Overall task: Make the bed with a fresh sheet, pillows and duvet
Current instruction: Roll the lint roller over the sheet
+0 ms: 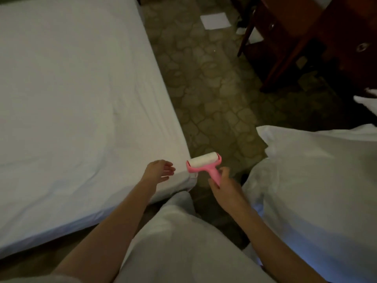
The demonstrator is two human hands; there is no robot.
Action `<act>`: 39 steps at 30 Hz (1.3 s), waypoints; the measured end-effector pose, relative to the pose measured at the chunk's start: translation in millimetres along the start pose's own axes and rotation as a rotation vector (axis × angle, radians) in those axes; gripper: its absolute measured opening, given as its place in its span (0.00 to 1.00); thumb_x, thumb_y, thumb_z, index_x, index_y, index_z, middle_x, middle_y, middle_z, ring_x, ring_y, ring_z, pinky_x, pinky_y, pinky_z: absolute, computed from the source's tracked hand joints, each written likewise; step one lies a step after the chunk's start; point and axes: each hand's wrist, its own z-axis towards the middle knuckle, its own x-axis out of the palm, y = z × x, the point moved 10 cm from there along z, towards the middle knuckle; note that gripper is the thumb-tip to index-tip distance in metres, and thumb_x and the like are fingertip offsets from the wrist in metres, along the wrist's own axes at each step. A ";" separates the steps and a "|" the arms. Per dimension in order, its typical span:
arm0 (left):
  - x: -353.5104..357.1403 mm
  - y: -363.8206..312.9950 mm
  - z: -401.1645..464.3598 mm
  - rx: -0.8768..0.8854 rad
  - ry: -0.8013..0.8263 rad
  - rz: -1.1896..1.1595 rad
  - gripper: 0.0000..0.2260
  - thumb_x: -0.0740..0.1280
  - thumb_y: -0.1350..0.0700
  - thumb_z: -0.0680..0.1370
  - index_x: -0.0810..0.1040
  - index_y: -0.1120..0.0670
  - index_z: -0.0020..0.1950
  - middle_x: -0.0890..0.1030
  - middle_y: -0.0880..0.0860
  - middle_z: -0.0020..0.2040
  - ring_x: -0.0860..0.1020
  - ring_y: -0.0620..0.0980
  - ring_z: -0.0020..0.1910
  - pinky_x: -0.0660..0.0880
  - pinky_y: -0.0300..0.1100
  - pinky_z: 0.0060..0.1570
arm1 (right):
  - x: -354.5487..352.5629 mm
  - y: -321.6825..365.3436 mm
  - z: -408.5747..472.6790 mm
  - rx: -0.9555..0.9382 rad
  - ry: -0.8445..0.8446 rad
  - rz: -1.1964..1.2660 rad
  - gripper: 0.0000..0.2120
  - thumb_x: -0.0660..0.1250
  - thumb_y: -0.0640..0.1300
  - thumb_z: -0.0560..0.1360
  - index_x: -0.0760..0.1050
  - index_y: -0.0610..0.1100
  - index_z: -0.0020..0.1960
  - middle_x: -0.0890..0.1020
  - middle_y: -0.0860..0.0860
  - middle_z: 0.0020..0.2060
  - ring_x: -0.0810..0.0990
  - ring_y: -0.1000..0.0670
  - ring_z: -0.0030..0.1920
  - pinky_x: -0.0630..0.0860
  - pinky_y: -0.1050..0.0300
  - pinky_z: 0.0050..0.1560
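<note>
Her right hand (223, 185) grips a pink plastic lint roller (204, 165), seemingly for the smooth white fitted sheet (71, 99) already on the bed; left hand (159, 170) hovers loose-fingered, white pillows (318, 180) waiting aside

A wide bed (61, 139) fills the left side, its mattress covered by a white fitted sheet (71, 88) pulled fairly flat — only a few shallow creases run across the middle and toward the near corner. Nothing else lies on it. Beside it runs a dim floor of brownish tiles with an interlocking curved pattern (204, 88). On the floor, at the far end, lies a white sheet of paper (215, 20), and dark reddish wooden furniture (306, 41) stands on it at the upper right. At the right, a heap of white bedding (316, 180) — what carries it is hidden
</note>
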 end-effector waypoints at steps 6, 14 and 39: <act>62.0 -33.7 -35.3 0.061 0.260 0.180 0.23 0.56 0.38 0.80 0.81 0.55 0.52 0.84 0.52 0.49 0.83 0.52 0.48 0.76 0.44 0.51 | -39.6 29.4 12.7 -0.008 -0.017 0.096 0.13 0.57 0.52 0.82 0.66 0.44 0.59 0.76 0.53 0.37 0.77 0.55 0.36 0.72 0.64 0.33; 99.0 -80.2 -46.1 0.169 0.282 -0.060 0.12 0.64 0.55 0.79 0.75 0.60 0.60 0.80 0.63 0.54 0.80 0.58 0.51 0.78 0.50 0.51 | -66.5 80.2 28.2 -0.157 0.001 0.085 0.06 0.57 0.52 0.82 0.64 0.51 0.54 0.75 0.58 0.37 0.77 0.59 0.37 0.73 0.67 0.39; 55.4 -219.3 82.4 -0.001 -0.127 -0.440 0.07 0.69 0.59 0.77 0.73 0.57 0.52 0.80 0.60 0.54 0.80 0.56 0.53 0.78 0.51 0.57 | -82.2 220.9 237.8 -0.542 0.331 -0.254 0.13 0.59 0.46 0.81 0.68 0.49 0.65 0.78 0.52 0.56 0.78 0.54 0.52 0.74 0.62 0.50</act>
